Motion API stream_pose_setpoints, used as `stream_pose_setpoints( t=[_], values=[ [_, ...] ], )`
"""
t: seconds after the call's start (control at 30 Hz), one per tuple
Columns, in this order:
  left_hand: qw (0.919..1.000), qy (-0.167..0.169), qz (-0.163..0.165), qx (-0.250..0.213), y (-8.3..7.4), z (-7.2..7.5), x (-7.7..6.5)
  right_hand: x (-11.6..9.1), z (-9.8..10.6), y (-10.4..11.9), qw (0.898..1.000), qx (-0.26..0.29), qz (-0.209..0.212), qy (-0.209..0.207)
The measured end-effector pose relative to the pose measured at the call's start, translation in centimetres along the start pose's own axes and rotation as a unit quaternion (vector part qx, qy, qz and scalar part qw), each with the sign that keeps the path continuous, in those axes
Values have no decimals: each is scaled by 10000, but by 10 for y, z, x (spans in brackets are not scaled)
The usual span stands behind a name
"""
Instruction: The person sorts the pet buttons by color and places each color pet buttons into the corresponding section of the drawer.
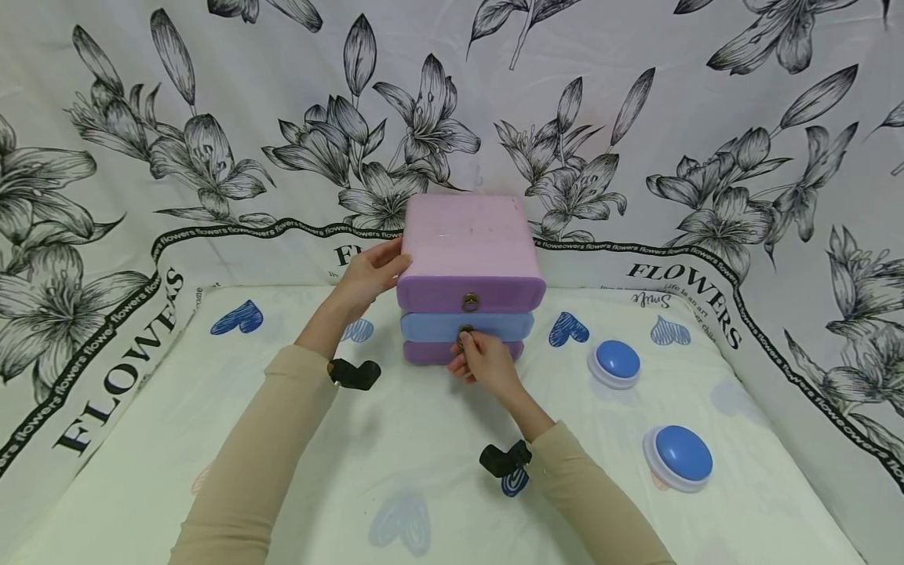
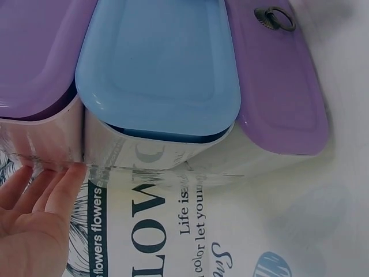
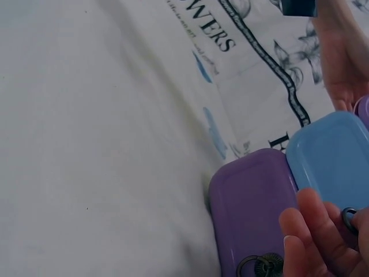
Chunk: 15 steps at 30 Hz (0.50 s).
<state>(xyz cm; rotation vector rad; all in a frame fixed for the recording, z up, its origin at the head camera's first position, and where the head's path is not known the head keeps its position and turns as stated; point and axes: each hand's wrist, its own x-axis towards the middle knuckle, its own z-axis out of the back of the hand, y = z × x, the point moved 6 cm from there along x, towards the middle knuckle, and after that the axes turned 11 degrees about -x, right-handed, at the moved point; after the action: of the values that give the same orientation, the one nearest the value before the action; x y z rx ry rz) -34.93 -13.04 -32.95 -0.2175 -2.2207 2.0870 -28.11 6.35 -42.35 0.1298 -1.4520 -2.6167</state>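
A small chest of drawers (image 1: 469, 235) with a pink body stands against the back cloth. Its fronts are a purple top drawer (image 1: 427, 295), a blue middle drawer (image 1: 427, 326) and a purple bottom drawer (image 1: 424, 353). At the blue front, my right hand (image 1: 489, 362) pinches a dark metal ring pull (image 3: 349, 219) between thumb and finger, the other fingers hanging below. My left hand (image 1: 370, 278) touches the chest's upper left side with extended fingers (image 2: 43, 190). In the left wrist view, the blue front stands slightly proud of its casing.
Two blue push buttons on white bases, a farther one (image 1: 617, 361) and a nearer one (image 1: 683, 457), sit right of the chest. A heart-printed white cloth (image 1: 318, 494) covers the table. Behind it hangs a flower-printed cloth (image 1: 494, 173).
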Motion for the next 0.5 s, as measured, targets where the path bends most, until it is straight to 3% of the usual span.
stream_pose_setpoints(
  t=[0.5],
  values=[
    [10000,30,-51,-45,0,0,-1,3,-1,1,9999,73,-28,-83]
  ],
)
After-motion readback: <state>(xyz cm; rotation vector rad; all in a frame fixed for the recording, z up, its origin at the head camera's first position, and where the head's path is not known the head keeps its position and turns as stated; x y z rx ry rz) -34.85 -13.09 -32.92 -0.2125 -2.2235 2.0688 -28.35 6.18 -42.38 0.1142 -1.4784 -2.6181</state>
